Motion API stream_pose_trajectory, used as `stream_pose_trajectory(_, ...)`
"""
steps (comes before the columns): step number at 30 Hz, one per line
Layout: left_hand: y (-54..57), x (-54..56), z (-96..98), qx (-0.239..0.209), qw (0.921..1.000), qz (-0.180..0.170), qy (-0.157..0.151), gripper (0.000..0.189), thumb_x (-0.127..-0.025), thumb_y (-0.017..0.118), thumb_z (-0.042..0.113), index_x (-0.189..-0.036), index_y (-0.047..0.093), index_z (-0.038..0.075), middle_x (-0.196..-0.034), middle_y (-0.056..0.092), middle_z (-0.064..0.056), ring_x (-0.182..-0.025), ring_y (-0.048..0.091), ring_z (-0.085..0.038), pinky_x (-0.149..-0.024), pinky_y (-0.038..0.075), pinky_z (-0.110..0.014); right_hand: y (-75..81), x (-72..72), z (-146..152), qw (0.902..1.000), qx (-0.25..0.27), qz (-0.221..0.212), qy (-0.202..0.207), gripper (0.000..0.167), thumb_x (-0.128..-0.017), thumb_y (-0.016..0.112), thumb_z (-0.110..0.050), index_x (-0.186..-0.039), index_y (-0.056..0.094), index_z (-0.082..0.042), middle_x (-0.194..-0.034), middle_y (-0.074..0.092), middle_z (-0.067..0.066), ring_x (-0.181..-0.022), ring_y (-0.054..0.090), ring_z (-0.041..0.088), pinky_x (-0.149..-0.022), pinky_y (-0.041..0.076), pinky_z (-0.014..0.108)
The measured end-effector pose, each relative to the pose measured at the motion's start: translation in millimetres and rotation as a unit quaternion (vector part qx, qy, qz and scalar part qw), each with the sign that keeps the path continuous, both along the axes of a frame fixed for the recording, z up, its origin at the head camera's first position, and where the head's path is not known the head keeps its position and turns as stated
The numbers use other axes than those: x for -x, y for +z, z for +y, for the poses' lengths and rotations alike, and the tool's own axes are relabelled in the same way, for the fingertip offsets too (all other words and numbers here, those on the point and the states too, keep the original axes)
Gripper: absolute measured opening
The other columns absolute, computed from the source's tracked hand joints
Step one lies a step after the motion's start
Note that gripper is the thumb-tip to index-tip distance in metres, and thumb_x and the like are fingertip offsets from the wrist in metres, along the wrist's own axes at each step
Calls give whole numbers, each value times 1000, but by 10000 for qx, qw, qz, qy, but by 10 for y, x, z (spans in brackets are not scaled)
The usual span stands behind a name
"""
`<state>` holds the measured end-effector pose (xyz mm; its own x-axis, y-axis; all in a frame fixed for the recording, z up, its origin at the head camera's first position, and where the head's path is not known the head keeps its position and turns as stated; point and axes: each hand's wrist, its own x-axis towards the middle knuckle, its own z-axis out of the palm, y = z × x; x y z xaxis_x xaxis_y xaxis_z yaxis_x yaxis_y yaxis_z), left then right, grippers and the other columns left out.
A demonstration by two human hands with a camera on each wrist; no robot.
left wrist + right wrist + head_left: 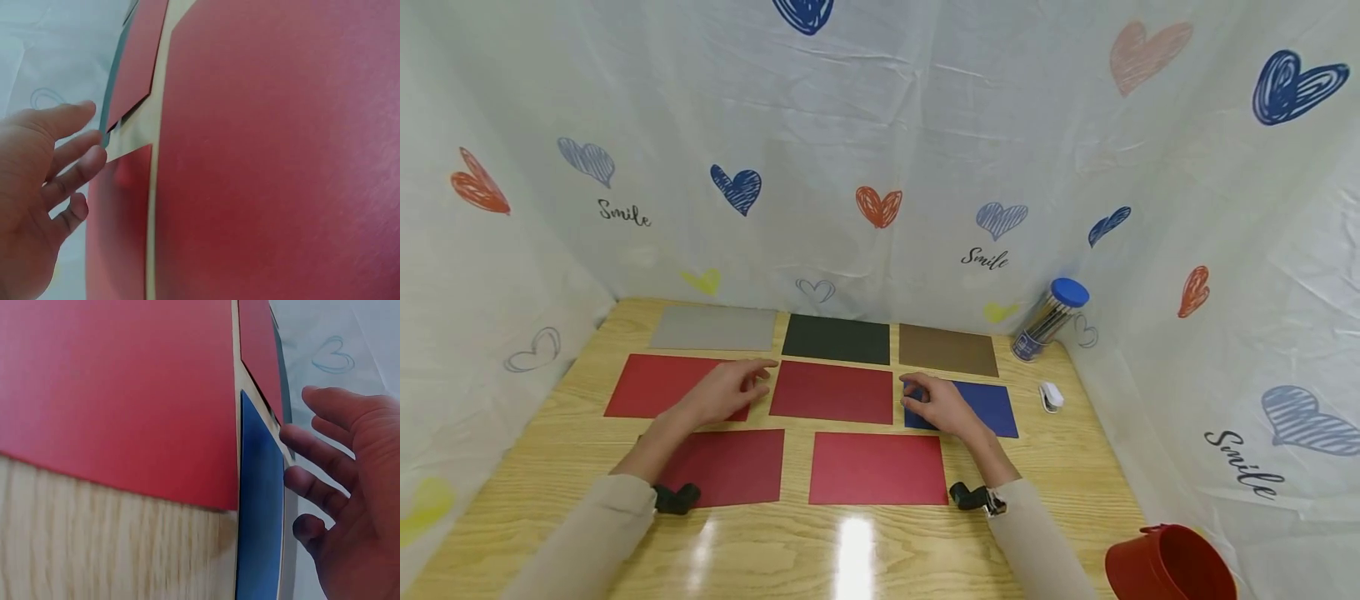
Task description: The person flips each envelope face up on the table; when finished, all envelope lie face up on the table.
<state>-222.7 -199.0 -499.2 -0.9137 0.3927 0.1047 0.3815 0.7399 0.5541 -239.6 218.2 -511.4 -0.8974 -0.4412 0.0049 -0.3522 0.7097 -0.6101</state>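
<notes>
My left hand (727,392) hovers over the right part of a red card (658,385), fingers loosely bent and holding nothing. In the left wrist view its fingers (75,178) are spread apart beside the cards. My right hand (943,404) is over the left part of a blue card (988,407), also holding nothing, its fingers (315,450) relaxed in the right wrist view. Between the hands lies a dark red card (832,393). Nearer to me are another dark red card (737,467), partly behind my left forearm, and a brighter red card (878,468).
Along the back lie a grey card (713,328), a black card (837,340) and a brown card (949,350). A blue-lidded tube of sticks (1047,321) leans at the back right, near a small white stapler (1051,397). A red bucket (1138,571) stands front right. Printed white sheeting (820,108) surrounds the wooden table (775,550).
</notes>
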Motion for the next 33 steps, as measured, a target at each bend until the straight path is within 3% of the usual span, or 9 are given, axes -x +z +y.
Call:
stream_pose_trajectory(6,-78,-22,29,27,9999,-111,-81,45,-94,71,16,-136,61,6,-114,72,-9,-76,55,-12,-66,46,-28,-19,-30,-71,9997,-202,-36,154,46,-98,67,-26,-141,57,-13,-119,70,1,-61,49,11,-55,41,28)
stream_pose_trajectory(14,-100,-38,50,34,9998,-182,-117,43,-94,71,14,-135,62,4,-116,72,-11,-81,58,-13,-68,48,-29,-61,-49,-129,9994,-235,-157,221,45,-100,65,-26,-143,57,-15,-125,69,-2,-60,47,12,-55,39,26)
stream_pose_trajectory(27,-130,-40,54,93,9994,287,-140,33,-93,68,6,-126,69,6,-114,72,-8,-79,55,-13,-69,46,-30,-44,-74,-118,9994,105,-252,215,42,-101,63,-22,-142,58,-14,-125,69,-2,-61,46,13,-53,37,26)
stream_pose_trajectory(33,-135,-48,53,39,9986,523,-51,29,-92,72,7,-121,73,10,-91,68,3,-68,49,-9,-62,42,-27,-67,-71,-82,9981,406,-404,240,41,-101,62,-20,-142,58,-15,-126,69,-2,-61,45,13,-55,37,26)
